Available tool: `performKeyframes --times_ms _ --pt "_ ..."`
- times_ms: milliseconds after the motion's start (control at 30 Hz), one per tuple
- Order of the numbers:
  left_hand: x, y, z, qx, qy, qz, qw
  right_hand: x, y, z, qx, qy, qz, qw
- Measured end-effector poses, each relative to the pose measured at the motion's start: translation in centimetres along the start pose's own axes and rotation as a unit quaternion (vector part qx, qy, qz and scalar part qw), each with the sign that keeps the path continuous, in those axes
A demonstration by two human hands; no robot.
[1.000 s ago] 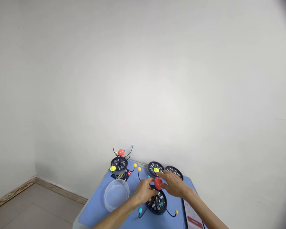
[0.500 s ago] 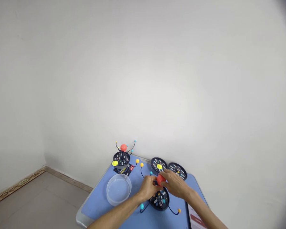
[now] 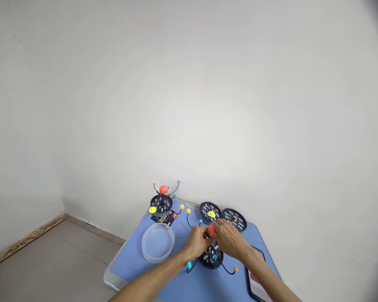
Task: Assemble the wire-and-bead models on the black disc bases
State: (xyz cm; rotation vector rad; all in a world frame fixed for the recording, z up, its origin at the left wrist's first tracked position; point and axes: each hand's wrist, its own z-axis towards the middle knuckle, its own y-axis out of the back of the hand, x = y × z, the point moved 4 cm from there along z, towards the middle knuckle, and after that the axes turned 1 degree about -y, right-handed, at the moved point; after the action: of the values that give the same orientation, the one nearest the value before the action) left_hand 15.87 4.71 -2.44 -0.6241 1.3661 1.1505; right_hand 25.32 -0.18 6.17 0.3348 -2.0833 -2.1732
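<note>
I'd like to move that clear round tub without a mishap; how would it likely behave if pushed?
The clear tub would probably slide rather than tip, since it sits flat on a broad base. Its thin, see-through wall suggests light plastic that might flex a little. It looks empty, so nothing should spill.

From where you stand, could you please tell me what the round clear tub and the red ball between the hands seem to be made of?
The round clear tub looks like thin, slightly cloudy plastic; the blue tabletop shows through it. The red ball seems to be smooth plastic, judging by its even colour, though fingers partly cover it.
</note>
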Motion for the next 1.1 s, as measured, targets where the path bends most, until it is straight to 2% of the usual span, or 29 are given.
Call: performKeyframes --times_ms 300,467,567,667,800,933,1100 --pt "-1.2 1.9 -0.7 0.053 0.017 0.019 0.998 0.1 0.3 -0.2 0.002 -0.013 -0.003 1.000" --pt "-1.8 3.8 -1.8 0.045 0.038 0.013 0.998 0.4 0.5 -0.3 0.000 -0.021 0.005 1.000" --pt "-2.3 5.5 -3.6 0.031 0.033 0.008 0.999 0.3 1.3 -0.7 -0.003 -0.032 0.014 0.999" --pt "-2.3 7.7 -6.5 0.016 0.027 0.009 0.999 -0.2 2.5 -1.5 -0.014 -0.047 0.032 0.998" --pt "-1.4 11.2 -11.0 -0.064 -0.006 0.073 0.995 -2.0 2.9 -3.8 -0.044 -0.068 0.068 0.994" --pt "0.5 14.0 -14.5 -0.168 -0.069 0.232 0.956 -4.0 1.0 -6.9 -0.105 -0.102 0.189 0.971" --pt "4.1 15.0 -16.1 -0.194 -0.095 0.393 0.894 -5.4 -2.2 -10.5 -0.122 -0.133 0.295 0.938"
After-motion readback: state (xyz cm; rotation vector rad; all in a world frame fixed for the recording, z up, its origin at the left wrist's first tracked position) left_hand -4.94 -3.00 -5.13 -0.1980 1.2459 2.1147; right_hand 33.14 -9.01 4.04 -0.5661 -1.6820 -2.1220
